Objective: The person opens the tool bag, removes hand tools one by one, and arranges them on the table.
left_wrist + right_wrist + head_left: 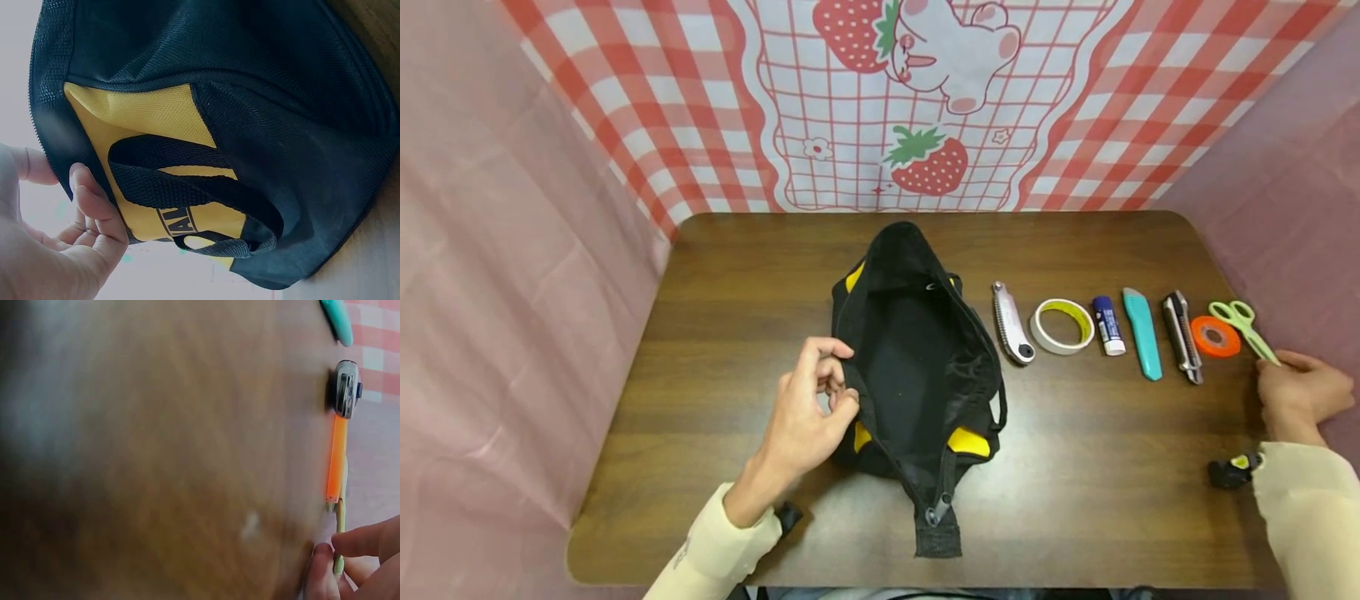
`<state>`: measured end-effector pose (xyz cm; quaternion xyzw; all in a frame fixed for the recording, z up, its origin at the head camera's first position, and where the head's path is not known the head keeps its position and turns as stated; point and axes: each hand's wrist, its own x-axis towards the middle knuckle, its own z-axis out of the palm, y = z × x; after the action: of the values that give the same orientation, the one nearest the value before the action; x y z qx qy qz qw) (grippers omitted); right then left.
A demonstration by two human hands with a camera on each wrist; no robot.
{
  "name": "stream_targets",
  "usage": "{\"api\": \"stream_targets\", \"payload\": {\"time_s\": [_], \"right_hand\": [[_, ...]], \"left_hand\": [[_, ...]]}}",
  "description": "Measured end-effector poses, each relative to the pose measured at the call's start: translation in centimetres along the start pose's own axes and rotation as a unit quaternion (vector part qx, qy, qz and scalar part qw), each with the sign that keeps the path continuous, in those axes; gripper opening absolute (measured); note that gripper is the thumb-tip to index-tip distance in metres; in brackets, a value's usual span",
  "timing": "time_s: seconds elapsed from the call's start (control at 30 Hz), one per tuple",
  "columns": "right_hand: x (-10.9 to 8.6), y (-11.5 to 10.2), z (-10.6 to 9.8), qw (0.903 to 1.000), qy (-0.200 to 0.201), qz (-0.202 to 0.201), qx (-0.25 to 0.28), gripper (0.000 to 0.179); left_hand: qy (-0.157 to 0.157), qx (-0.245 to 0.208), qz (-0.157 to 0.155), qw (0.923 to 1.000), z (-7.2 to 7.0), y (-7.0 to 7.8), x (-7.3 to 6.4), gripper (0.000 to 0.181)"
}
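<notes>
A black and yellow zippered tool bag (902,367) stands unzipped in the middle of the table, its mouth facing up. My left hand (812,408) pinches the left edge of that mouth; in the left wrist view, thumb and fingers lie on either side of the zipper band (53,131). A black strap handle (200,187) hangs over the yellow side panel. At the far right, my right hand (1303,387) pinches the tip end of pale green scissors (1247,329), whose finger loops point away toward the back. Part of the scissors is hidden by the fingers.
Left of the scissors, in a row, lie an orange tape roll (1216,337), a black and silver utility knife (1183,337), a teal cutter (1142,333), a glue stick (1108,325), a white tape roll (1037,327) and a white utility knife (1012,323). A pink cloth (1285,225) borders the right edge.
</notes>
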<state>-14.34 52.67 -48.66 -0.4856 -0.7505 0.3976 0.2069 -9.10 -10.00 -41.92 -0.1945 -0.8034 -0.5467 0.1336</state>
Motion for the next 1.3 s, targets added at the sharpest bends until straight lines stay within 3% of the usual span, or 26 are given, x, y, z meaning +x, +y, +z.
{"api": "stream_targets", "payload": {"time_s": [0.1, 0.23, 0.43, 0.73, 0.93, 1.03, 1.3], "right_hand": [[0.3, -0.2, -0.3, 0.9936, -0.023, -0.034, -0.105, 0.045], [0.8, -0.6, -0.7, 0.9799, -0.060, -0.069, -0.178, 0.047], [1.3, -0.8, -0.6, 0.9738, -0.075, -0.085, -0.197, 0.057], [1.5, -0.9, -0.4, 0.9701, -0.074, -0.098, -0.209, 0.057], [0.9, -1.3, 0.2, 0.9613, -0.075, -0.125, -0.234, 0.027], [0.5, -1.5, 0.4, 0.9563, -0.084, -0.140, -0.242, 0.047], [-1.0, -2.4, 0.6, 0.9594, -0.084, -0.142, -0.229, 0.060]], "left_hand": [[0.000, 0.000, 0.000, 1.0000, 0.0, 0.0, 0.0, 0.047], [0.001, 0.003, -0.002, 1.0000, 0.0, 0.0, 0.0, 0.046], [0.001, 0.008, -0.006, 1.0000, 0.1, 0.0, 0.2, 0.045], [-0.001, 0.005, -0.003, 1.0000, 0.2, 0.0, 0.4, 0.044], [-0.001, 0.006, -0.002, 1.0000, 0.2, -0.1, 0.4, 0.044], [0.001, 0.005, -0.001, 1.0000, 0.1, -0.1, 0.4, 0.043], [0.003, -0.003, 0.008, 1.0000, 0.0, -0.3, 0.5, 0.039]]}}
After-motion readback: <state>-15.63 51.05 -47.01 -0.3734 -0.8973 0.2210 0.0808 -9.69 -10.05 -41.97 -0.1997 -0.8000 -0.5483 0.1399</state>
